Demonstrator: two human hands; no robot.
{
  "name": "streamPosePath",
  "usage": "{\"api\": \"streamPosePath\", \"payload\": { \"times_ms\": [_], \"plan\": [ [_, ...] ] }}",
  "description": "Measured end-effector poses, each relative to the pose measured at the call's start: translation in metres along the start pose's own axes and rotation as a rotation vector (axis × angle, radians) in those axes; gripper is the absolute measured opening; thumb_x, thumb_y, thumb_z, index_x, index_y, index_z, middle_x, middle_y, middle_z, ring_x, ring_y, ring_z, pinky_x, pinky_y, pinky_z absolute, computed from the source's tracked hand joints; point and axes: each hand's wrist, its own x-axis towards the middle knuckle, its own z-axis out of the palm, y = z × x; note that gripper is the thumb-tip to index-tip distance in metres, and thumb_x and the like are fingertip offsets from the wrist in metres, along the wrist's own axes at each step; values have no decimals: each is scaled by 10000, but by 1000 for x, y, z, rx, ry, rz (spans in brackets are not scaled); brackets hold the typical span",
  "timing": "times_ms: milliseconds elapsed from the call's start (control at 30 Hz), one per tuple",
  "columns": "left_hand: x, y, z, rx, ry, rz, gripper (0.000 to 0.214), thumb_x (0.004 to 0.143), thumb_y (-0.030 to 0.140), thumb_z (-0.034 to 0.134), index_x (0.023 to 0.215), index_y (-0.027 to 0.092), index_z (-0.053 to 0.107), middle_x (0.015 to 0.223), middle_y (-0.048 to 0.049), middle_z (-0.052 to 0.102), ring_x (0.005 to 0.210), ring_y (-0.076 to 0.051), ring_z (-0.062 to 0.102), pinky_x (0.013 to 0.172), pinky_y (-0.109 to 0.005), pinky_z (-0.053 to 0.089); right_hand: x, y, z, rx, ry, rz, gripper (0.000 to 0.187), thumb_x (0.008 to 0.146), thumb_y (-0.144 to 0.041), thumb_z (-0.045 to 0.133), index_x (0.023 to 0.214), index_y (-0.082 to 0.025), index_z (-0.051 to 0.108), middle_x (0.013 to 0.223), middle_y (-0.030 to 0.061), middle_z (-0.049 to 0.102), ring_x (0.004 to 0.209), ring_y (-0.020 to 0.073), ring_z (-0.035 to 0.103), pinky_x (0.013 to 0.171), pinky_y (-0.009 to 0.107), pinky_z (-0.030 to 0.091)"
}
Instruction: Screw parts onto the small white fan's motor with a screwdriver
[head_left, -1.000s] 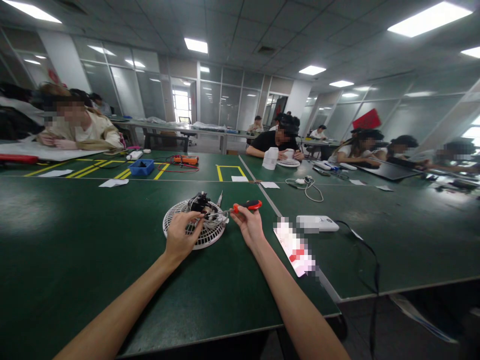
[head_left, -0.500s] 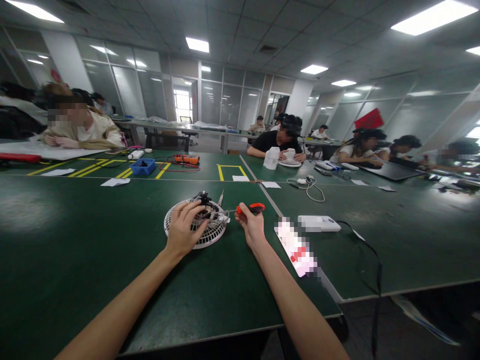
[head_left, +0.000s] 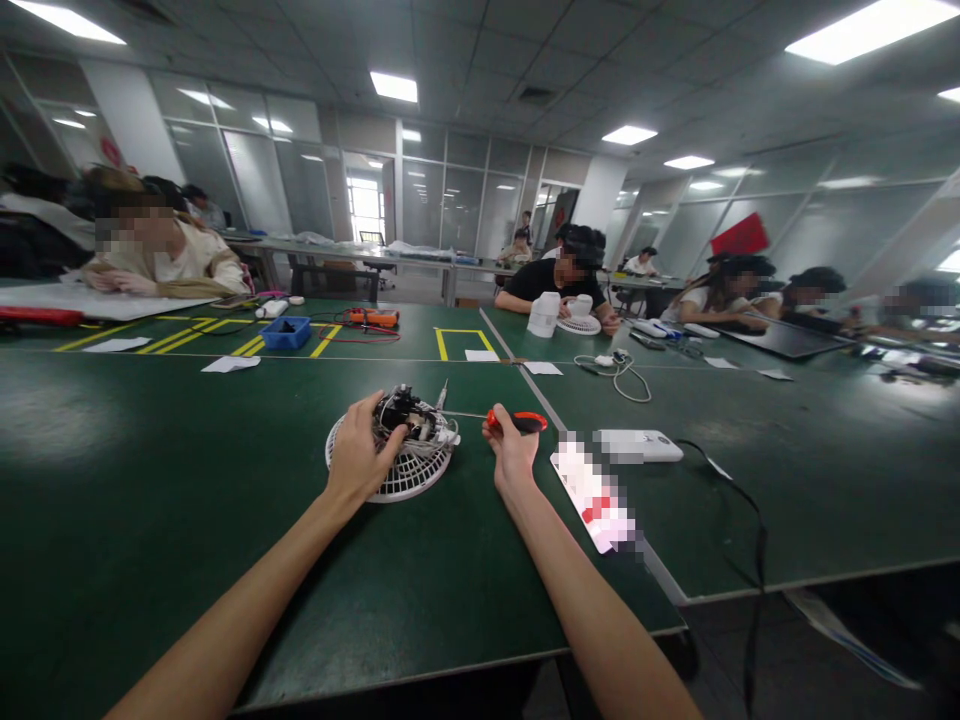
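Note:
A round white fan grille (head_left: 409, 480) lies on the green table, with a dark motor assembly (head_left: 405, 410) and loose wires on top of it. My left hand (head_left: 360, 450) is wrapped round the left side of this motor assembly, fingers behind and thumb in front. In my right hand (head_left: 511, 450) is a screwdriver (head_left: 517, 420) with an orange and black handle. Its thin shaft points left, and the tip is at the right side of the motor assembly; whether it touches is too small to tell. A small pointed tool or part (head_left: 442, 393) stands up behind the grille.
A white power bank (head_left: 639, 446) with a black cable lies to the right, beside a blurred pinkish card (head_left: 589, 495). Farther back are a blue bin (head_left: 286, 333), an orange multimeter (head_left: 375, 318) and a coiled white cable (head_left: 630, 380). Several people sit at the tables around.
My right hand has drawn the screwdriver slightly to the right, showing more of its shaft. My left hand's fingers have shifted left and now hold the motor assembly's side.

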Motion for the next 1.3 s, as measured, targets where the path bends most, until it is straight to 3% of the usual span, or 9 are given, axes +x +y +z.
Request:
{"api": "streamPosePath", "payload": {
  "times_ms": [633, 800, 967, 1100, 1200, 1300],
  "plan": [
    [-3, 7, -2, 47, 43, -39, 460, 944, 424, 604, 1340, 194, 559, 1188, -119, 616, 1076, -288, 641, 945, -479, 563, -5, 4, 3, -49, -8, -23, 634, 510, -431, 987, 869, -236, 503, 670, -25, 723, 584, 149, 694, 570, 254, 600],
    [-4, 11, -4, 80, 34, -70, 480, 933, 444, 609, 1346, 203, 568, 1136, -106, 593, 962, -267, 652, 822, -434, 579, -3, 7, 3, -102, 86, -46, 698, 518, -422, 985, 900, -274, 419, 612, -73, 667, 527, 148, 663, 476, 233, 550],
    [-1, 12, -5, 136, 23, -42, 504, 929, 440, 607, 1365, 191, 563, 1101, -117, 591, 1016, -300, 619, 898, -477, 555, -2, 5, 2, -37, 71, 1, 591, 634, -393, 889, 935, -285, 392, 663, -78, 693, 573, 160, 692, 501, 247, 553],
    [1, 12, -6, 192, 10, -46, 523, 922, 484, 610, 1353, 191, 578, 1061, -113, 588, 983, -304, 613, 880, -485, 546, -4, 1, 2, 75, 62, 11, 454, 644, -237, 781, 910, -269, 415, 730, -75, 719, 666, 151, 725, 613, 262, 594],
    [0, 14, -4, 224, -3, -35, 547, 929, 474, 599, 1391, 183, 559, 1079, -131, 598, 1010, -318, 612, 884, -502, 547, -5, -1, 4, 71, 51, 11, 462, 608, -188, 779, 876, -262, 410, 683, -70, 705, 642, 139, 712, 633, 246, 589],
    [0, 18, -3, 230, 35, 37, 581, 925, 435, 611, 1438, 177, 520, 1241, -182, 595, 1205, -367, 577, 1001, -564, 518, -6, -2, 6, 7, 73, -10, 552, 594, -245, 851, 903, -272, 395, 644, -73, 689, 581, 142, 687, 568, 229, 559]
  ]
}}
